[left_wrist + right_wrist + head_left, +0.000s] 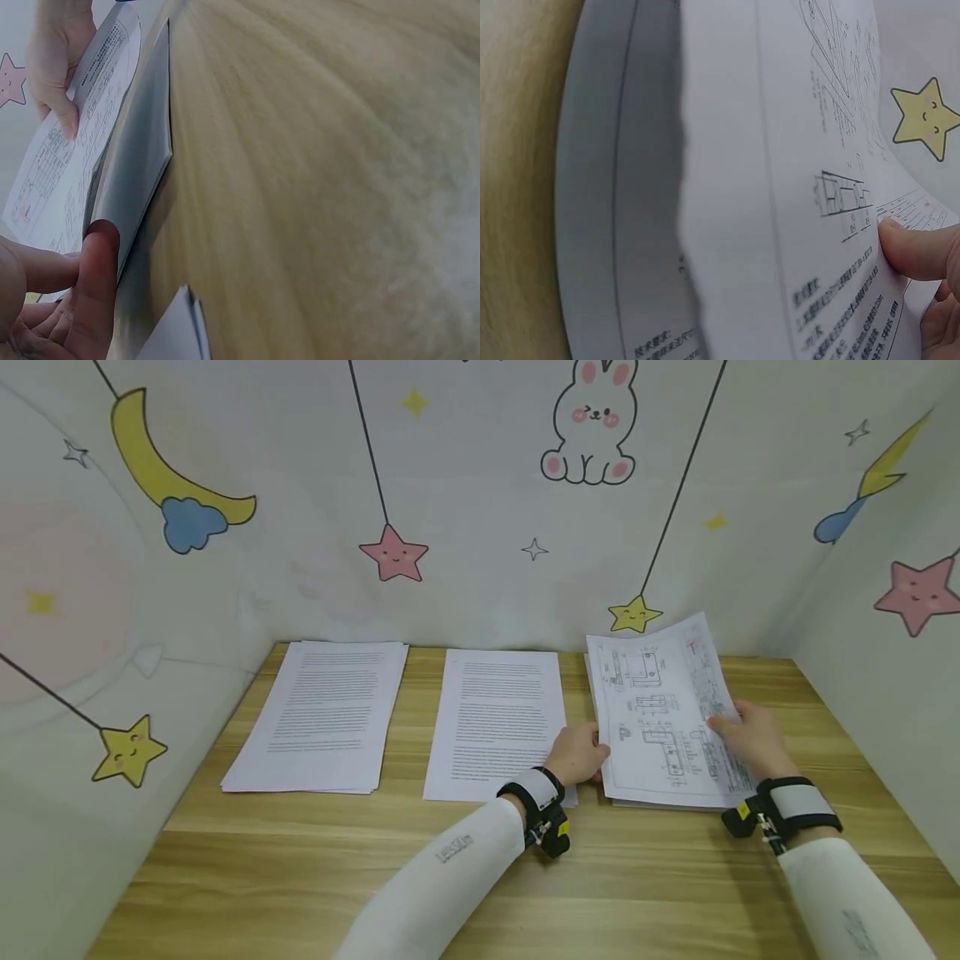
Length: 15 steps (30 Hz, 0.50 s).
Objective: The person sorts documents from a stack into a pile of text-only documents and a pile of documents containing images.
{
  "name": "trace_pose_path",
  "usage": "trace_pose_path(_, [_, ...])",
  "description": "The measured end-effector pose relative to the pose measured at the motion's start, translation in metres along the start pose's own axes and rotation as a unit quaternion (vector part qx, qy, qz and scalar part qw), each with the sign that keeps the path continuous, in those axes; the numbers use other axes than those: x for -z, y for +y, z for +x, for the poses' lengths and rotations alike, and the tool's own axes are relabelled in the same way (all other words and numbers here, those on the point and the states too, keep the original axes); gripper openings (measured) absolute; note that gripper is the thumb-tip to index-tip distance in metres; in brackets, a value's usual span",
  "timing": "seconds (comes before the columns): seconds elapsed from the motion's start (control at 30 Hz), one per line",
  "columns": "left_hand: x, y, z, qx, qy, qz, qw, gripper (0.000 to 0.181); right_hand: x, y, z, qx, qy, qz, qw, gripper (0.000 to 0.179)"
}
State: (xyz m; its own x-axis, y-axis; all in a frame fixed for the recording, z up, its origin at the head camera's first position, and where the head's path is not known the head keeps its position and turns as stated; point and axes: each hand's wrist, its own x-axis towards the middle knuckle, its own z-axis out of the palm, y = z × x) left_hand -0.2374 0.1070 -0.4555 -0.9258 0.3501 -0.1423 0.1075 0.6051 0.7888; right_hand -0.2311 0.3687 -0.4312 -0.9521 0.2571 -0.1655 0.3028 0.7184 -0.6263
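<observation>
A sheet with technical drawings [660, 718] is lifted a little above a stack of similar sheets [637, 803] at the right of the table. My left hand [576, 753] pinches its left edge between thumb and fingers, as the left wrist view also shows. At the opposite edge, my right hand [753, 739] grips the paper with its thumb on the printed face [919, 247]. Below, in the right wrist view, another drawing sheet [622, 225] lies under the raised one. Whether the hands hold one sheet or more cannot be told.
A stack of text pages [322, 718] lies at the left of the wooden table [300, 877]. Another text stack [498, 727] lies in the middle, right beside my left hand. A printed cloth wall [480, 602] stands behind the papers and at both sides.
</observation>
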Motion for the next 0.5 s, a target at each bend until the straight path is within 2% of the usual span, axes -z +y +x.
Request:
trace_pose_path(0.23, [-0.003,0.001,0.002,-0.008,-0.002,0.041,0.9991,0.012,-0.006,0.001,0.009,-0.003,-0.002,-0.032,0.9995,0.054])
trace_pose_path(0.5, [-0.013,0.008,0.005,0.04,0.004,0.085,0.9956,0.022,-0.008,0.006,0.013,-0.002,-0.007,-0.075,0.9972,0.057])
